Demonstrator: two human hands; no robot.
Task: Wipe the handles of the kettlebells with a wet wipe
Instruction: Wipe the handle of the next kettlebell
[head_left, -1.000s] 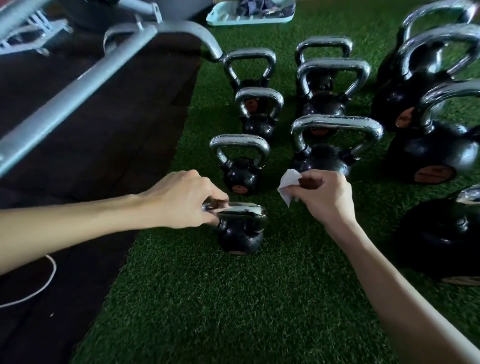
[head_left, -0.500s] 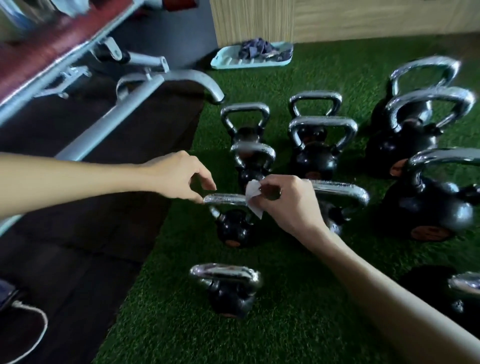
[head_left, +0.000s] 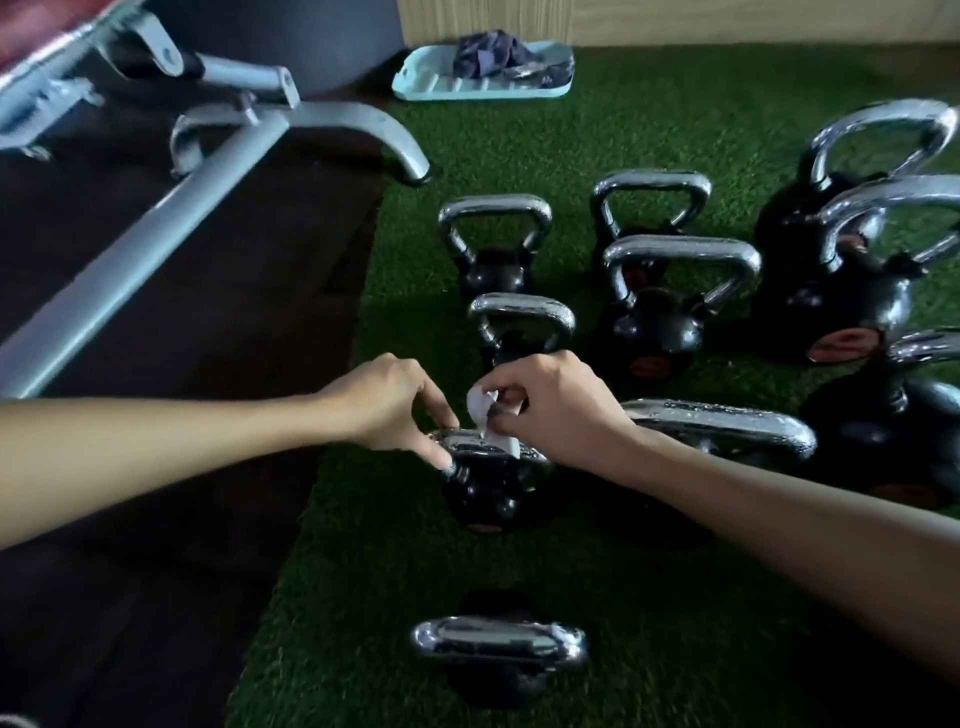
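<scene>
While the left hand (head_left: 392, 408) pinches the left end of the chrome handle (head_left: 462, 445) of a small black kettlebell (head_left: 485, 493), the right hand (head_left: 563, 410) is clamped on a white wet wipe (head_left: 479, 408), laying it over the handle's middle. Kettlebell upright on green turf (head_left: 363, 597), left row. Another small kettlebell (head_left: 498, 649) sits nearer, larger kettlebells (head_left: 654, 332) behind and to the right. Teal tray (head_left: 415, 88) far back; grey bench frame (head_left: 156, 223) over dark mat (head_left: 182, 364) on the left.
</scene>
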